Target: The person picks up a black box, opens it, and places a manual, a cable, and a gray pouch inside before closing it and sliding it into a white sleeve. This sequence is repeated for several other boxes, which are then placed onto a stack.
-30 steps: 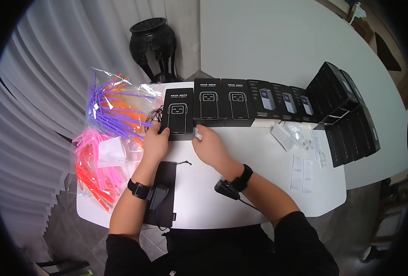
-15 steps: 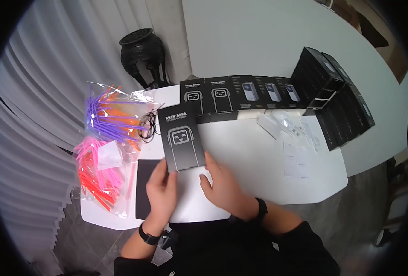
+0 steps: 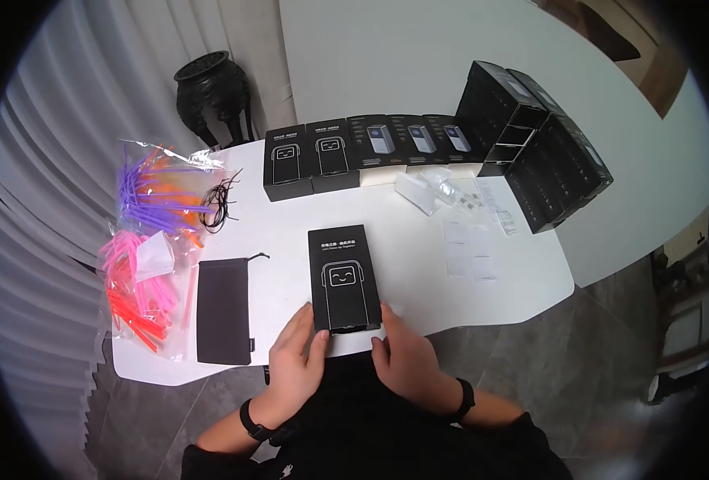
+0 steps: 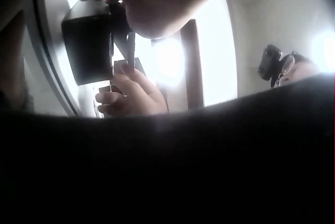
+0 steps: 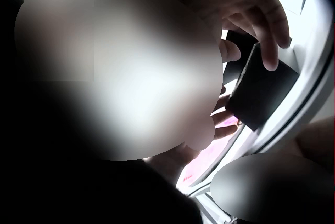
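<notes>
A black box (image 3: 345, 280) with a line-drawn smiling face on its front lies near the front edge of the white table, its printed side up. My left hand (image 3: 294, 356) holds the near left corner, fingers along the side and thumb at the end. At the near right corner, my right hand (image 3: 409, 356) grips the box, its thumb by the near end. A dark flap (image 4: 131, 51) stands out beside the box in the left wrist view. The right wrist view shows right-hand fingers lying over the box (image 5: 264, 90).
More black boxes (image 3: 330, 156) stand in a row along the back, with a taller stack (image 3: 558, 172) at the right. Bags of coloured sticks (image 3: 158, 196), black cords (image 3: 220, 202) and a dark drawstring pouch (image 3: 224, 312) lie left. White labels (image 3: 470, 250) and small plastic bags (image 3: 446, 188) are right.
Both hands have brought the box from the left end of the back row toward the body. The head view has shifted too.
</notes>
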Available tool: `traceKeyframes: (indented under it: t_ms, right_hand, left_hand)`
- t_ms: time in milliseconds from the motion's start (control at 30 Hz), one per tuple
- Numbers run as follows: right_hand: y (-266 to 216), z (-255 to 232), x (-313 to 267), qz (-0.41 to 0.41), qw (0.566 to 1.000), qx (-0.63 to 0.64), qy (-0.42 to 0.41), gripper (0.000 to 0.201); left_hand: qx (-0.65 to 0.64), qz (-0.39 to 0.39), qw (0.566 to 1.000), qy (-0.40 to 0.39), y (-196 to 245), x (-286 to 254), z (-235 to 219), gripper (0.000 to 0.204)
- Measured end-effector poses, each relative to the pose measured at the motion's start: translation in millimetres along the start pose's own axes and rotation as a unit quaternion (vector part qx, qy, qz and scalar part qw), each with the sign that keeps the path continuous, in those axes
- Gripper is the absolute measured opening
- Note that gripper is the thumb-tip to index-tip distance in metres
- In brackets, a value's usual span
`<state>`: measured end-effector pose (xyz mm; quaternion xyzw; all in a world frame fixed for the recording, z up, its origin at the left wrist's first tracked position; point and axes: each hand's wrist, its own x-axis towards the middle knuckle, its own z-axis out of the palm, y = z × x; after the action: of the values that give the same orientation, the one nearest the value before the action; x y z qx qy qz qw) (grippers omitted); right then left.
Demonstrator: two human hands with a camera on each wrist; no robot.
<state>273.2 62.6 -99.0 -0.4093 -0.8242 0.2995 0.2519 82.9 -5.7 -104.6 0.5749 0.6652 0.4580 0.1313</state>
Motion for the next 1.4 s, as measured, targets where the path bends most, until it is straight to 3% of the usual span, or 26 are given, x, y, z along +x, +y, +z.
traceKeyframes:
  t_ms: [33,133,233,300,433,467,567,600,700,933,1167,1300,1333,1400]
  right_hand:
    - [1.6,-2.4,3.3,-0.033,0.999,-0.012,0.034,0.057]
    - [-9.1,-23.3,28.7,-0.007,0.999,0.026,0.032,0.052]
    - [-5.3,-25.4,66.0,-0.069,0.992,0.084,0.066,0.052]
    - [-6.2,-27.4,101.2,-0.128,0.985,0.072,0.092,0.052]
    - [9.6,-27.6,145.8,-0.135,0.99,0.014,0.046,0.047]
    - [15.4,-25.5,148.0,-0.16,0.985,-0.027,0.056,0.043]
    - [38.5,-17.4,138.0,-0.24,0.964,-0.115,-0.001,0.04]
    - [41.1,-13.4,130.2,-0.232,0.964,-0.122,-0.04,0.037]
    - [39.5,-7.5,114.4,-0.233,0.96,-0.147,-0.052,0.034]
    - [33.0,-16.6,108.6,-0.231,0.961,-0.149,-0.037,0.035]
    - [49.1,-41.9,85.8,-0.166,0.971,-0.172,0.024,0.039]
    - [65.9,-30.2,73.5,-0.15,0.98,-0.132,-0.006,0.044]
    - [66.1,-27.3,70.3,-0.142,0.984,-0.111,-0.011,0.045]
    - [60.5,-20.1,64.0,-0.119,0.991,-0.065,-0.025,0.049]
  left_hand:
    - [0.012,0.017,1.0,0.005,1.9,3.2,-2.7,0.039]
    - [0.042,0.054,0.997,0.028,8.5,27.8,-13.6,0.037]
    - [-0.029,0.037,0.999,0.007,10.4,70.1,-20.1,0.046]
    - [-0.197,-0.029,0.98,0.0,1.9,99.1,-10.4,0.056]
    - [-0.238,-0.057,0.969,0.019,-30.0,137.8,6.8,0.065]
    - [-0.236,-0.074,0.969,0.025,-30.4,138.5,8.2,0.062]
    - [-0.088,0.005,0.996,-0.002,-33.8,116.7,4.2,0.051]
    - [-0.044,0.04,0.998,-0.032,-28.5,107.5,3.3,0.041]
    - [0.077,0.147,0.98,-0.108,-24.7,84.8,7.9,0.037]
    - [0.14,0.157,0.971,-0.111,-13.0,86.4,-2.4,0.033]
    - [0.159,0.103,0.982,0.003,-32.7,72.9,-19.3,0.021]
    - [0.195,0.068,0.978,-0.006,-43.2,57.7,-9.3,0.019]
    - [0.179,0.079,0.981,-0.009,-42.5,56.1,-7.4,0.02]
    - [0.095,0.015,0.995,-0.026,-41.6,48.3,-0.1,0.02]
